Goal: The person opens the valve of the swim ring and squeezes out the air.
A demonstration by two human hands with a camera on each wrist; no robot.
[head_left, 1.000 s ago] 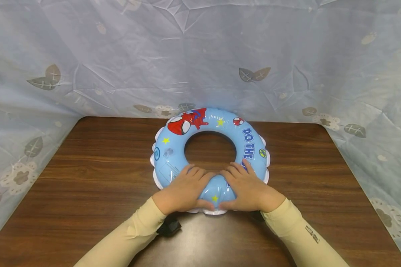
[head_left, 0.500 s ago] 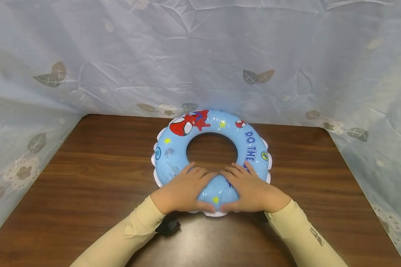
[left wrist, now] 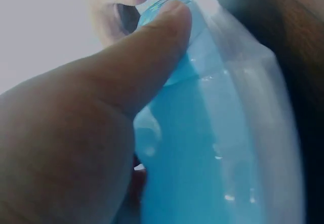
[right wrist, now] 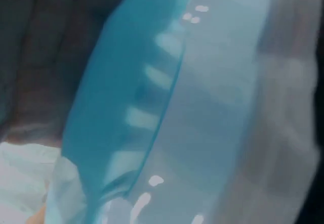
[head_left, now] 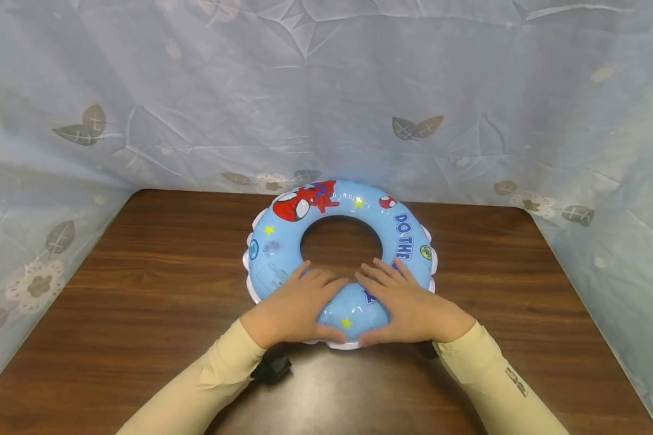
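A blue inflatable swim ring [head_left: 274, 254] with a white scalloped edge lies on the wooden table, printed with a red cartoon figure, yellow stars and lettering. On its near side, my left hand [head_left: 299, 305] grips the tube left of centre, fingers over the top toward the hole and thumb along the outer side. My right hand [head_left: 408, 305] holds the tube just to the right in a mirrored way. The two thumb tips come close together at the front. In the left wrist view, the left thumb [left wrist: 152, 47] presses the tube's side. Up close, the right wrist view shows the ring [right wrist: 202, 102] beside shaded fingers.
The dark brown wooden table [head_left: 141, 290] surrounds the ring on all sides. Behind it and along both sides hangs a pale grey curtain [head_left: 305, 90] with leaf and flower prints. A black wrist device [head_left: 272, 367] shows under the left wrist.
The head view shifts slightly. Both hands keep their places on the swim ring, and the ring stays where it is on the table.
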